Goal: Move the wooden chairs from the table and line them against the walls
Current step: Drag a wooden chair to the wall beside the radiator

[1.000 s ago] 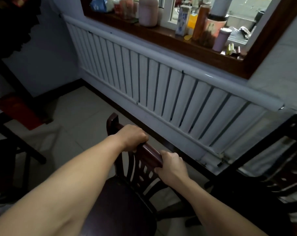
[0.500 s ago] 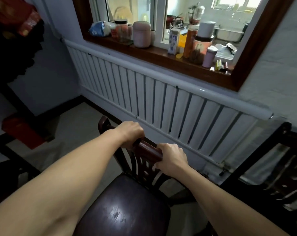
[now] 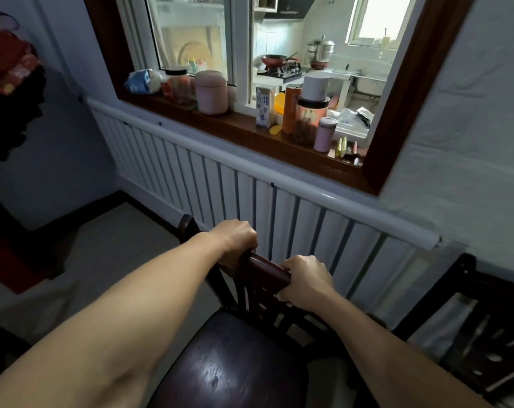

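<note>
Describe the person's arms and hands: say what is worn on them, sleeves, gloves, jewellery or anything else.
Nothing is worn on either arm. Both forearms are bare up to the picture's bottom edge, with no sleeve in view. The left hand and the right hand have no gloves, and no watch, bracelet or ring shows on the wrists or the visible fingers. No marks or bandages show either.

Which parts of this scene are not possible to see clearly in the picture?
Head view only:
- Legs of the dark wooden chair: hidden under its seat and both forearms.
- Fingertips of left hand and right hand: curled behind the top rail.
- Second dark chair: cut by the right edge.
- White carton's print: too small.
</note>
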`<move>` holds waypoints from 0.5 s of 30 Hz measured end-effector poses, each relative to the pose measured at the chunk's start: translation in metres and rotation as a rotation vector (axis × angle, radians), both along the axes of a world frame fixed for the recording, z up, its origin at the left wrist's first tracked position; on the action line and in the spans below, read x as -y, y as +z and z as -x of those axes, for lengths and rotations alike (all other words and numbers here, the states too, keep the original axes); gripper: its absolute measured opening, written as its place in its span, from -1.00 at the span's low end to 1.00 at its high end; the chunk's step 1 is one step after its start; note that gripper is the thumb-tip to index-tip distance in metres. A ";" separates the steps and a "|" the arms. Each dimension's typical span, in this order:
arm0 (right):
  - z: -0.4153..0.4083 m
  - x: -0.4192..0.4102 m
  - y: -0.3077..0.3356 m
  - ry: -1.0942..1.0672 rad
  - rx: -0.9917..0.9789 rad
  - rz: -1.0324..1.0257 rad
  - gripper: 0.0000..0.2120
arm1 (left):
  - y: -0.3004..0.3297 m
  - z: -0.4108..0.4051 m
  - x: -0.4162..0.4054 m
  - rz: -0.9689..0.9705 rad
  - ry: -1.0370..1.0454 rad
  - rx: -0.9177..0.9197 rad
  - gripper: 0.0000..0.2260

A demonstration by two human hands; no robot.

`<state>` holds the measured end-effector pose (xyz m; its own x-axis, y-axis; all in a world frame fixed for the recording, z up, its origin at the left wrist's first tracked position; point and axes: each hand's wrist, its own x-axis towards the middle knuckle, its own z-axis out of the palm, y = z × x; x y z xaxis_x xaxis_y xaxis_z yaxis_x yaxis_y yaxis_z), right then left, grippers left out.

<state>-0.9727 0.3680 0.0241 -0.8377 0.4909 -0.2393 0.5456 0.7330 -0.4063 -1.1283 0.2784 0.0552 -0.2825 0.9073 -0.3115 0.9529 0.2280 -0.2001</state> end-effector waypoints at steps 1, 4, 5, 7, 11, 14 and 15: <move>0.003 -0.010 -0.001 0.002 0.003 -0.002 -0.71 | -0.003 0.003 -0.009 -0.006 0.003 0.000 -0.90; 0.014 -0.036 -0.005 0.008 0.006 -0.004 -0.73 | -0.013 0.015 -0.032 -0.049 0.014 0.008 -0.85; 0.018 -0.043 -0.006 0.006 0.009 -0.007 -0.74 | -0.016 0.020 -0.039 -0.055 0.012 0.015 -0.83; 0.027 -0.057 -0.011 -0.006 0.016 -0.007 -0.76 | -0.021 0.029 -0.055 -0.066 0.007 0.036 -0.81; 0.042 -0.085 -0.020 -0.031 0.019 0.029 -0.74 | -0.027 0.047 -0.080 -0.077 -0.030 0.061 -0.94; 0.057 -0.103 -0.024 -0.049 0.029 0.046 -0.71 | -0.034 0.063 -0.096 -0.060 -0.049 0.074 -0.94; 0.064 -0.110 -0.025 -0.064 0.031 0.042 -0.70 | -0.036 0.070 -0.102 -0.060 -0.062 0.063 -0.95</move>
